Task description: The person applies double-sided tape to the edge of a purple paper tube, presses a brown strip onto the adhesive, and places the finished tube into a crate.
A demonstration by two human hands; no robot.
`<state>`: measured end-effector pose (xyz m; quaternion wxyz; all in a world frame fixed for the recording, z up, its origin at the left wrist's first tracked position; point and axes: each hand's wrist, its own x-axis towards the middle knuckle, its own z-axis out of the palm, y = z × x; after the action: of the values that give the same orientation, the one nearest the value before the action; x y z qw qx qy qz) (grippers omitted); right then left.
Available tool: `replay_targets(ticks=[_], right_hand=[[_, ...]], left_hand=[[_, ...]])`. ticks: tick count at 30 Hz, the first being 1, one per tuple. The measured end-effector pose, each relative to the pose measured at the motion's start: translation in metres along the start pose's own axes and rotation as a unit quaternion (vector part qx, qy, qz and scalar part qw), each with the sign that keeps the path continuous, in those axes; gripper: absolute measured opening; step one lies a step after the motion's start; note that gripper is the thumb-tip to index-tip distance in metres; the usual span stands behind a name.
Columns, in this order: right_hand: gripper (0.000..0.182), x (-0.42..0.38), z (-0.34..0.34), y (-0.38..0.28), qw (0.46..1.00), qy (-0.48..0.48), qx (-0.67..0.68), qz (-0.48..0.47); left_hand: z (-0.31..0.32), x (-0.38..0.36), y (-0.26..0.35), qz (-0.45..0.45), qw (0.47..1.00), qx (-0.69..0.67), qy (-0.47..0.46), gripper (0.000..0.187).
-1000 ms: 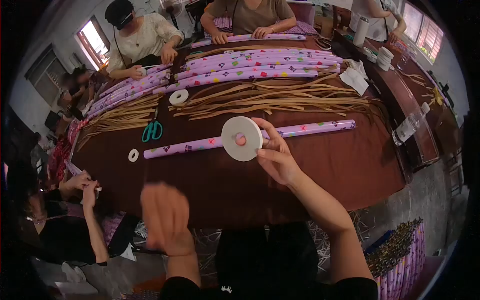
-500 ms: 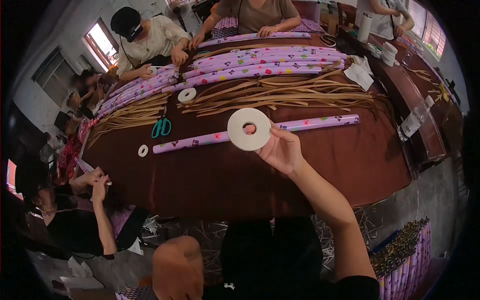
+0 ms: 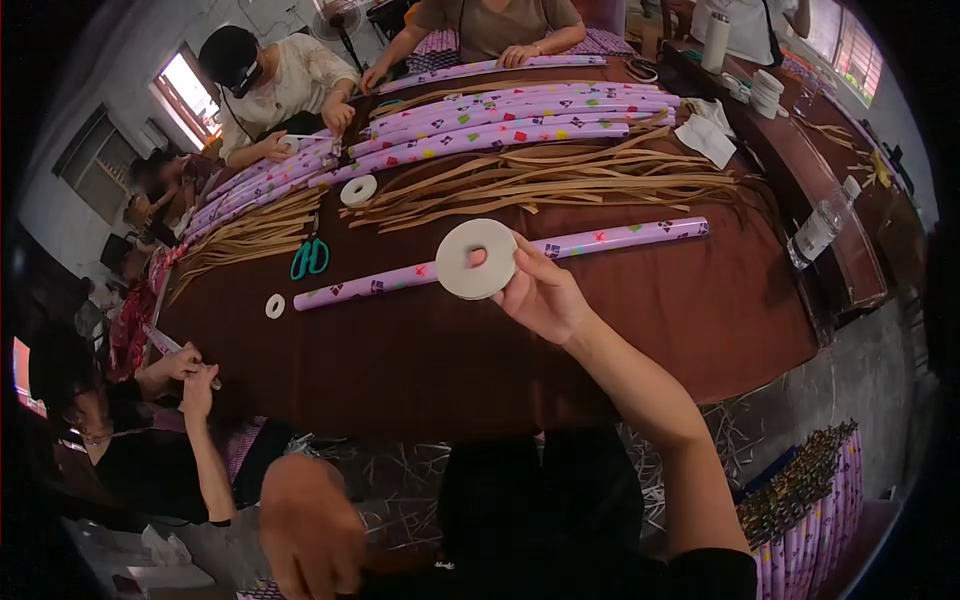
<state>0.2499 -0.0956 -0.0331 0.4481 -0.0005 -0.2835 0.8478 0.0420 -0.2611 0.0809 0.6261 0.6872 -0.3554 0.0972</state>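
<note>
A large white tape roll is held up over the brown table by my right hand, with a fingertip showing through its hole. Behind the roll, a purple patterned tube lies across the table. Low in the view, off the table, my left hand is smeared by motion, so its fingers and anything in them cannot be made out. Teal-handled scissors and a small white roll lie near the tube's left end.
Brown strips and several purple tubes cover the far side of the table. Another white roll is beside the strips. A bottle stands at right. Co-workers sit at left and across; bundled tubes are lower right.
My left hand has moved left and down from beside my lap. The held roll appears slightly further left, and the whole view has shifted a little.
</note>
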Motion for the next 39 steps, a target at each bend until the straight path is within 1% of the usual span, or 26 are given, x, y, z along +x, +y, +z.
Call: replay_targets(ticks=[2,5,10,15,19,21,22,23,24,25,26,27,29,30,31,32,33,34,35,36,38,39], right_hand=[[0.054,0.002,-0.007,0.004,1.0,-0.003,-0.02,-0.016],[0.057,0.002,-0.015,0.005,0.999,-0.018,-0.044,0.004],[0.052,0.001,-0.009,0.007,0.999,0.05,-0.018,0.009],[0.048,0.0,-0.006,0.005,0.998,0.065,-0.006,0.012],[0.046,0.0,0.0,0.004,0.997,0.076,-0.007,0.011],[0.046,-0.002,0.0,0.002,0.995,0.092,-0.03,0.015],[0.046,-0.002,0.0,0.001,0.993,0.104,-0.052,0.019],[0.046,-0.001,0.002,-0.001,0.993,0.105,-0.052,0.018],[0.048,-0.001,0.006,-0.003,0.988,0.126,-0.078,0.035],[0.05,-0.002,0.008,-0.004,0.982,0.147,-0.104,0.053],[0.055,-0.002,-0.014,0.0,0.981,0.128,-0.14,0.034],[0.055,-0.001,-0.008,0.0,0.976,0.159,-0.143,0.033],[0.054,0.002,0.01,-0.005,0.962,0.227,-0.148,0.023],[0.054,0.002,0.008,-0.006,0.962,0.228,-0.149,0.019],[0.054,0.002,0.005,-0.007,0.95,0.24,-0.2,0.017],[0.055,0.002,0.002,-0.007,0.935,0.252,-0.248,0.015],[0.055,0.002,0.001,-0.007,0.934,0.257,-0.246,0.015],[0.055,0.002,-0.001,-0.005,0.933,0.253,-0.257,0.012],[0.056,0.002,-0.001,-0.002,0.931,0.248,-0.267,0.011],[0.05,0.001,-0.003,-0.002,0.929,0.232,-0.288,0.013],[0.043,-0.001,-0.007,0.0,0.962,0.196,-0.188,0.014],[0.045,-0.002,-0.008,0.001,0.965,0.164,-0.205,0.014]], left_hand=[[-0.004,-0.003,0.003,0.0,1.0,-0.013,0.0,0.018],[-0.013,-0.008,-0.01,-0.019,1.0,-0.02,0.006,0.018],[-0.023,-0.008,-0.04,-0.061,0.997,-0.047,-0.005,0.019],[-0.024,-0.005,-0.044,-0.076,0.994,-0.069,-0.023,0.019],[-0.03,-0.002,-0.051,-0.12,0.989,-0.086,-0.029,0.02],[-0.04,-0.003,-0.048,-0.164,0.984,-0.065,0.002,0.02],[-0.054,-0.005,-0.041,-0.209,0.975,0.006,0.081,0.022],[-0.068,-0.007,-0.034,-0.26,0.951,0.067,0.156,0.023],[-0.08,-0.008,-0.031,-0.284,0.89,0.168,0.315,0.036],[-0.086,-0.03,-0.049,-0.272,0.795,0.207,0.501,0.054],[-0.102,-0.033,-0.054,-0.303,0.713,0.36,0.52,0.067],[-0.117,-0.035,-0.059,-0.325,0.61,0.501,0.521,0.08],[-0.124,-0.051,-0.076,-0.346,0.595,0.497,0.528,0.093],[-0.124,-0.055,-0.078,-0.34,0.58,0.532,0.514,0.094],[-0.124,-0.058,-0.081,-0.339,0.584,0.532,0.51,0.094],[-0.122,-0.06,-0.084,-0.354,0.576,0.521,0.52,0.094],[-0.121,-0.061,-0.087,-0.371,0.567,0.508,0.532,0.093],[-0.122,-0.066,-0.092,-0.363,0.594,0.474,0.539,0.09],[-0.122,-0.07,-0.094,-0.365,0.594,0.469,0.542,0.09],[-0.122,-0.072,-0.095,-0.354,0.586,0.488,0.542,0.087],[-0.123,-0.082,-0.095,-0.336,0.559,0.525,0.547,0.082],[-0.124,-0.086,-0.095,-0.337,0.557,0.523,0.551,0.082]])
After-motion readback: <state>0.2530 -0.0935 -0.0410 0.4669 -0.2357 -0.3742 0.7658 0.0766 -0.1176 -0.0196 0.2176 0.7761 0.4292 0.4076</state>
